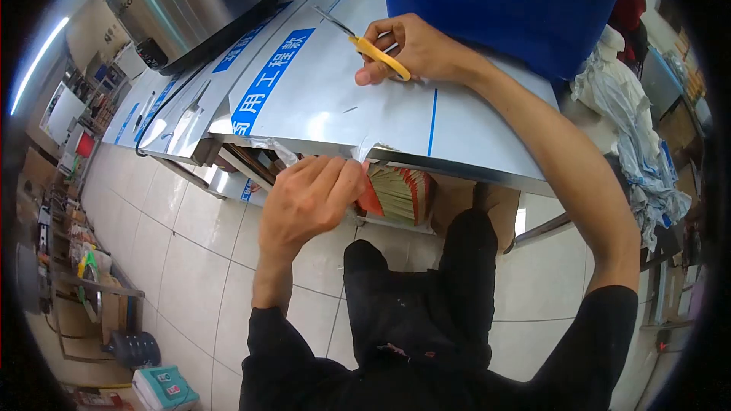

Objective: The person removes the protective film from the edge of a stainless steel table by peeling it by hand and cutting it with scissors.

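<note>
My right hand (403, 49) is closed around the yellow handles of a pair of scissors (378, 54), held above the metal table. The blades point away to the upper left. At the table's front edge, my left hand (308, 198) pinches a strip of thin protective film (361, 151) that is partly lifted from the edge. Film printed with blue bands and white characters (272, 80) covers the tabletop (343, 84). A small dark sliver (350, 109) lies on the film between my hands.
A large steel appliance (190, 7) stands at the back left, with a black cable (164, 106) by it. A blue panel (495, 7) rises at the back right. Crumpled plastic film (640, 152) hangs at the right. Under the table sits a bundle of green and red items (400, 194).
</note>
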A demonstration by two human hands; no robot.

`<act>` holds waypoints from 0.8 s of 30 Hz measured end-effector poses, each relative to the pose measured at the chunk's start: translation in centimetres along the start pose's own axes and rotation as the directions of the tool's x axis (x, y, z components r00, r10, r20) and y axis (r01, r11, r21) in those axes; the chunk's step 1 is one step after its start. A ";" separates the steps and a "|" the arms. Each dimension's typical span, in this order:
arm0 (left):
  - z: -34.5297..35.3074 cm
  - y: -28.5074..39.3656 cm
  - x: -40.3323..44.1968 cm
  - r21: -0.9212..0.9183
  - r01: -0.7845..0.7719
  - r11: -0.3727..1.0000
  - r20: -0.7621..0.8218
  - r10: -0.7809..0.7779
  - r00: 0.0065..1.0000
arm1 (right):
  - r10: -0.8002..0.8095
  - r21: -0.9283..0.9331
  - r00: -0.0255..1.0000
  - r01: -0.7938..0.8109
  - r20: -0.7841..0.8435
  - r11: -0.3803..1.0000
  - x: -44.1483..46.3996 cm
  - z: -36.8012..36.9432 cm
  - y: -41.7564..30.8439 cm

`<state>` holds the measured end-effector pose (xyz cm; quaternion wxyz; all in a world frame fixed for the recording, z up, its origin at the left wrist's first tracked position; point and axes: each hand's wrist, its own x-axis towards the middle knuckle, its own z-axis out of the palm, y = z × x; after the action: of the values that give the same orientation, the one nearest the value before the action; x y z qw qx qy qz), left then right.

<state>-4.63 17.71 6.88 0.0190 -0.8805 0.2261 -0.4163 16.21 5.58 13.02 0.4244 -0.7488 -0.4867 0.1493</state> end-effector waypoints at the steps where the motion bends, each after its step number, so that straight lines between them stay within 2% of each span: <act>1: 0.1 0.0 -0.1 -0.004 0.002 1.000 0.010 -0.002 1.000 | -0.146 0.025 0.989 0.147 -0.039 0.989 0.6 0.4 1.1; 3: 0.4 0.0 0.0 -0.122 0.109 0.987 -0.070 -0.118 0.991 | -0.123 0.028 0.991 0.125 -0.055 0.992 0.6 0.6 1.3; 4: 0.7 0.1 -0.4 -0.123 0.107 0.987 -0.059 -0.115 0.992 | -0.104 0.022 0.992 0.106 -0.071 0.994 0.5 0.6 1.0; 6: 1.4 0.6 -1.5 -0.225 0.351 0.909 -0.107 -0.381 0.918 | -0.114 0.037 0.991 0.117 -0.072 0.992 0.3 0.8 0.6; 10: 2.1 0.9 -0.9 -0.287 0.398 0.871 -0.186 -0.458 0.869 | -0.174 0.004 0.981 0.174 -0.084 0.985 0.7 1.0 1.0; 13: 2.0 0.7 -0.9 -0.234 0.409 0.882 -0.148 -0.448 0.882 | -0.122 -0.032 0.989 0.119 -0.080 0.992 0.4 0.9 0.7; 15: 2.2 -0.3 -1.2 -0.172 0.323 0.930 -0.034 -0.334 0.942 | -0.146 -0.023 0.986 0.144 -0.080 0.989 0.6 1.2 1.0; 18: 1.4 -0.4 -0.6 -0.174 0.263 0.949 0.013 -0.265 0.964 | -0.187 -0.030 0.979 0.186 -0.079 0.982 0.8 0.9 1.3; 19: 1.4 -0.7 -0.6 -0.170 0.262 0.950 0.015 -0.263 0.965 | -0.200 -0.043 0.977 0.197 -0.070 0.979 0.7 0.8 1.3; 21: 1.9 -1.4 -0.8 -0.094 0.056 0.994 -0.068 -0.063 0.996 | -0.177 -0.004 0.982 0.178 -0.072 0.984 0.3 0.4 1.5; 24: 2.1 -1.6 -0.9 -0.034 -0.005 0.999 -0.111 0.001 0.994 | -0.145 0.016 0.988 0.146 -0.063 0.989 0.2 -0.7 1.8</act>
<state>-2.95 19.23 5.18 -0.0082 -0.8557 0.2355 -0.4607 17.85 5.15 12.05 0.4566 -0.7112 -0.5251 0.0999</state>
